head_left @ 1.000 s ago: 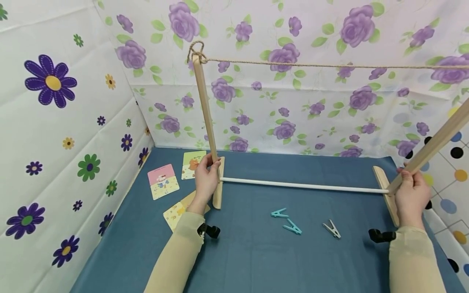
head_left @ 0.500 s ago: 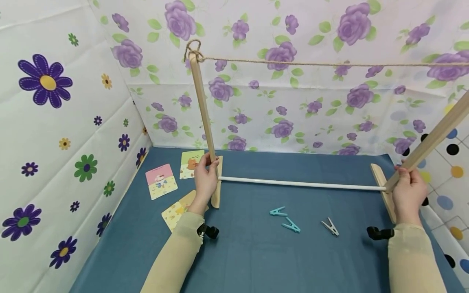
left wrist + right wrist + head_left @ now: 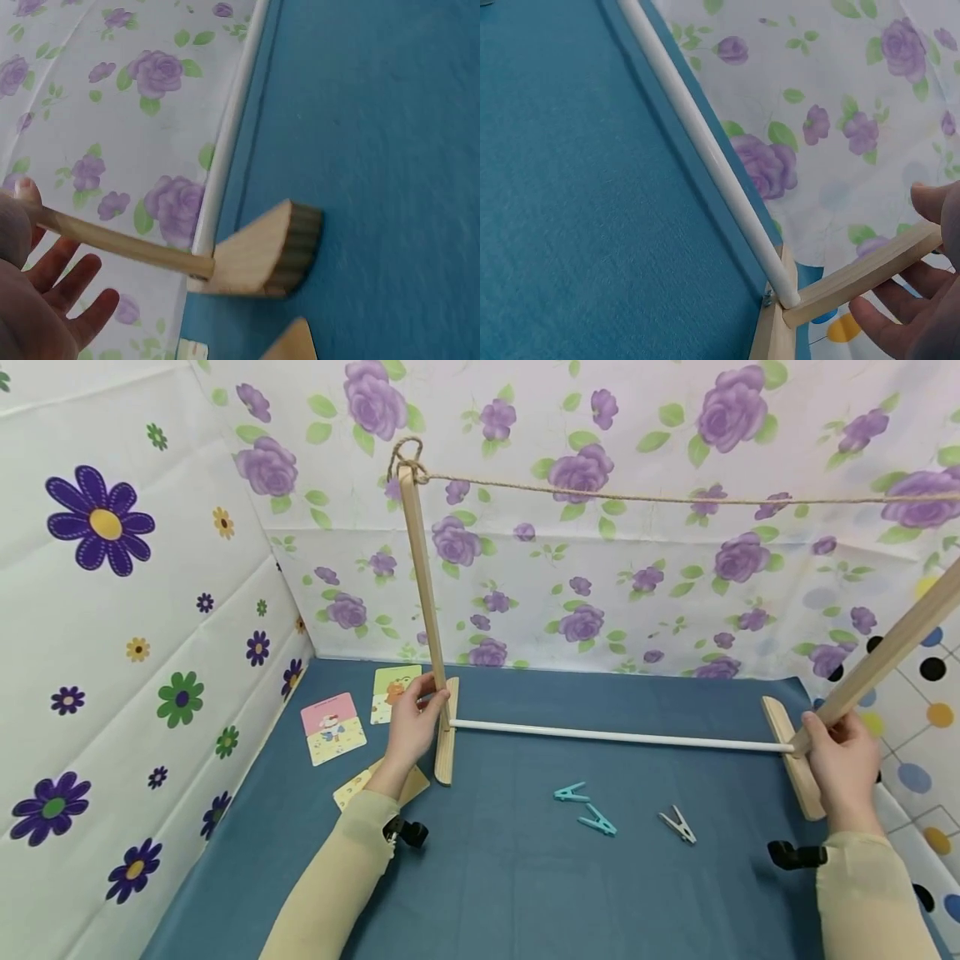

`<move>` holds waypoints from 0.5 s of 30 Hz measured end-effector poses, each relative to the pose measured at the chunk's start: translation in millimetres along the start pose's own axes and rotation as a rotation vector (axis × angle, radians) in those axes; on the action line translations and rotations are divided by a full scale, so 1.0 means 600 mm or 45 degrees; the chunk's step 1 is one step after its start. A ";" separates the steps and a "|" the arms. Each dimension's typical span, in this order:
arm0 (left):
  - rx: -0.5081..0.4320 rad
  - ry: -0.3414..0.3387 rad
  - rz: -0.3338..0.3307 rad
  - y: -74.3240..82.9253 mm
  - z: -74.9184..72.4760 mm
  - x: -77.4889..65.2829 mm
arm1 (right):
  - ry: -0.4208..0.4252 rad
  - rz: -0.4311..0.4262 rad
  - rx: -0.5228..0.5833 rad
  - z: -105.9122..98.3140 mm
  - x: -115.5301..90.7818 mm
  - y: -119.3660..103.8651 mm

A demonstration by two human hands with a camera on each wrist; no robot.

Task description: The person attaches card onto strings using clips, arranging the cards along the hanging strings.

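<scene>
A wooden frame stands on the blue cloth, with a left post (image 3: 422, 577), a right post (image 3: 885, 652) and a white rod (image 3: 615, 737) joining them low down. Each post rises from a flat wooden foot, the left foot (image 3: 445, 756) and the right foot (image 3: 795, 760). My left hand (image 3: 411, 722) pinches the left post near its bottom; its other fingers spread away from the wood in the left wrist view. Low on the right post, my right hand (image 3: 843, 768) grips it between thumb and fingers. Twine (image 3: 600, 492) runs from a looped knot atop the left post.
Two turquoise clothespins (image 3: 597, 820) and a pale grey clothespin (image 3: 678, 825) lie in front of the rod. Left of the frame are a pink card (image 3: 333, 729), a green card (image 3: 386, 702) and a yellow card (image 3: 415, 785) partly under my forearm. Patterned sheets surround the table.
My left forearm has shifted a little leftward and my right wrist slightly right, both hands still at the posts. The twine now sags slightly more. The clothespins and cards lie unmoved.
</scene>
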State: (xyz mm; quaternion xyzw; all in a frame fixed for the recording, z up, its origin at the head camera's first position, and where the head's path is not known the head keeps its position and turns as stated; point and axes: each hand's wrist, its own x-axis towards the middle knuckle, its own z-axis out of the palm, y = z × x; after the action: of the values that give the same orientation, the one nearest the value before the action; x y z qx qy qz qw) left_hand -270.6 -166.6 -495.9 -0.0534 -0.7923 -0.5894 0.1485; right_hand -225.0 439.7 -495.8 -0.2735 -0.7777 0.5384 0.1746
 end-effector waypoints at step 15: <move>0.066 -0.117 -0.124 -0.024 -0.062 -0.046 | -0.254 -0.018 -0.272 -0.005 -0.044 0.004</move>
State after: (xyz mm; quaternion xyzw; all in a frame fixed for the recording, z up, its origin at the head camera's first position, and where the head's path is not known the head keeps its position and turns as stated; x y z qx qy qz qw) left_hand -241.8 -203.6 -507.6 -0.0379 -0.8149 -0.5722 0.0843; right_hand -202.3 426.4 -496.2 -0.2301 -0.8460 0.4759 0.0699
